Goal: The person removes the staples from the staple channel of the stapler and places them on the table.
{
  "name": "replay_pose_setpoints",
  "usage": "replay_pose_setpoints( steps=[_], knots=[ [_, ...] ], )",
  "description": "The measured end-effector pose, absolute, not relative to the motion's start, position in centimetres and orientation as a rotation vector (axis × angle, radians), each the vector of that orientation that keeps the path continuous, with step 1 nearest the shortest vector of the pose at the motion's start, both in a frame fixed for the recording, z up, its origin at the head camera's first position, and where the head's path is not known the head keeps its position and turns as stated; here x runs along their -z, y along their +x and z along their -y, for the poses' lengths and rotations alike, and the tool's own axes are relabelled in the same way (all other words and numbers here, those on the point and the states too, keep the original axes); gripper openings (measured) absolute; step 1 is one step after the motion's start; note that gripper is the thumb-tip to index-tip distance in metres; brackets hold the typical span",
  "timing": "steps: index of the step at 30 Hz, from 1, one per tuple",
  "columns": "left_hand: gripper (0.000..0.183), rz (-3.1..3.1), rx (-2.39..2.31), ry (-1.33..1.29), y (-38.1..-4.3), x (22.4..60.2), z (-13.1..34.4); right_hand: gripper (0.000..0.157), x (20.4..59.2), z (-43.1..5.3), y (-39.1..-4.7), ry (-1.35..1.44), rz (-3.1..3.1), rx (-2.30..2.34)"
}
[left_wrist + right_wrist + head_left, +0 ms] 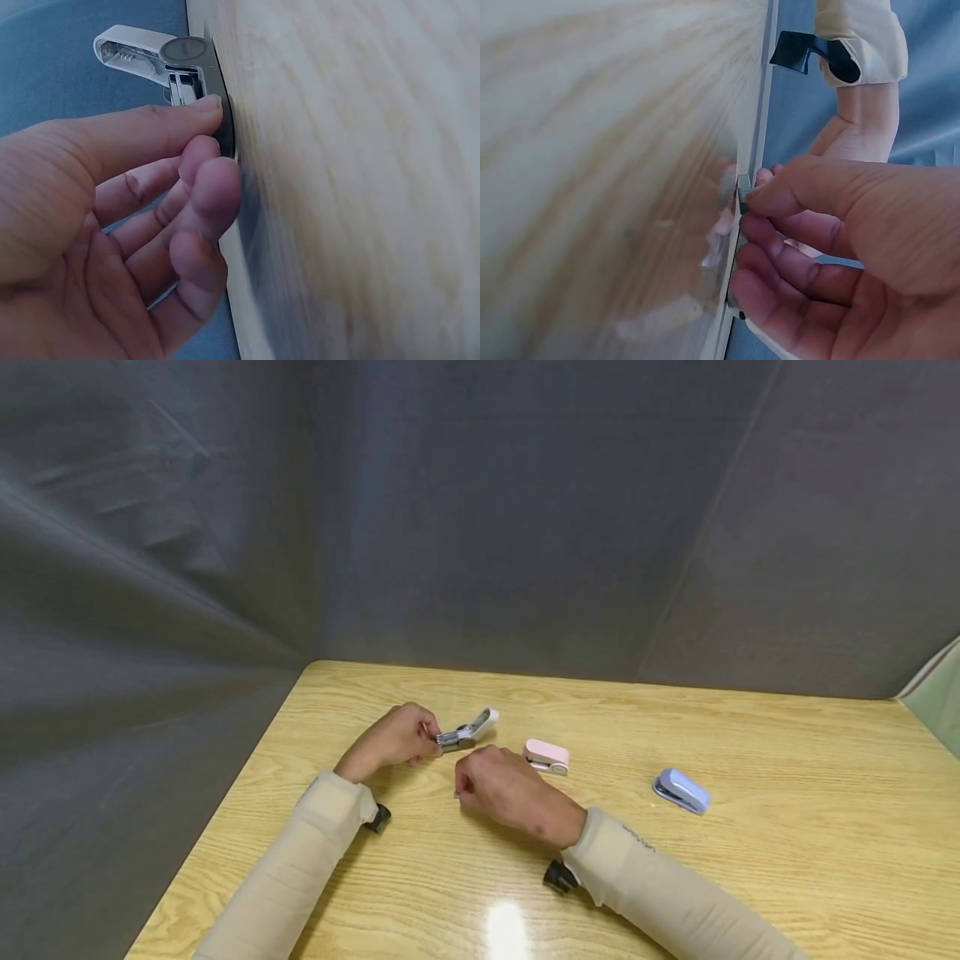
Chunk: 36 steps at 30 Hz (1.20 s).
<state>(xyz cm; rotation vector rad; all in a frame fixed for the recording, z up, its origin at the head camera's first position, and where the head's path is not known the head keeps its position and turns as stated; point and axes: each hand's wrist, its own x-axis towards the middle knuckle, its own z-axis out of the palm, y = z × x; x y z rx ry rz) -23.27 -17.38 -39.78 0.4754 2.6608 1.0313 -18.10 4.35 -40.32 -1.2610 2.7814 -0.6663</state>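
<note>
Wears writing [639,837], too small to read, on the right sleeve [671,885]. Pinches an opened white-and-grey stapler [465,737] with the curled left hand [393,739], toward the worktop's [810,777] far-left corner, and a small metallic piece [742,184] with the curled right hand [501,785].

Head view's pretty bright on the tabletop [787,843], with one blown-out glare patch [507,931] near the bottom, so looks like the light's from above. The dark backdrop [510,527] is way dimmer, and there's a soft shadow beside the left sleeve [277,881]. Both wrist views are kinda hazy and bluish, grain smeary, with blurry reflections on the shiny wood in the right one.
</note>
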Motion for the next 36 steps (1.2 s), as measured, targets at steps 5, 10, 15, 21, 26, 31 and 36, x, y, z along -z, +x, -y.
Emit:
replay_pose_setpoints(
  steps=[5, 10, 15, 21, 26, 31, 36],
  knots=[
    [0.007, -2.688, -0.957, 0.48, -23.3, 39.5, 17.1, 0.033, 40.2, -4.5, -18.1, -1.262, -2.794, 0.634],
    [0.007, -2.713, -0.896, 0.442, -23.3, 39.4, 16.8, 0.033, 40.1, -4.5, -18.1, -1.244, -2.826, 0.584],
    [0.006, -2.72, -0.867, 0.427, -23.1, 39.5, 16.7, 0.031, 40.0, -4.5, -18.0, -1.218, -2.835, 0.558],
    [0.004, -2.737, -0.853, 0.382, -22.5, 39.4, 16.8, 0.018, 39.9, -4.6, -17.9, -1.188, -2.825, 0.583],
    [0.006, -2.744, -0.859, 0.377, -22.1, 39.5, 16.9, 0.013, 39.8, -4.7, -17.8, -1.186, -2.835, 0.624],
    [0.011, -2.769, -0.814, 0.413, -22.0, 39.4, 17.1, 0.006, 39.7, -5.1, -17.6, -1.198, -2.882, 0.626],
    [0.029, -2.754, -0.776, 0.39, -21.8, 39.3, 17.3, 0.002, 39.7, -5.4, -17.3, -1.193, -2.906, 0.621]
  ],
)
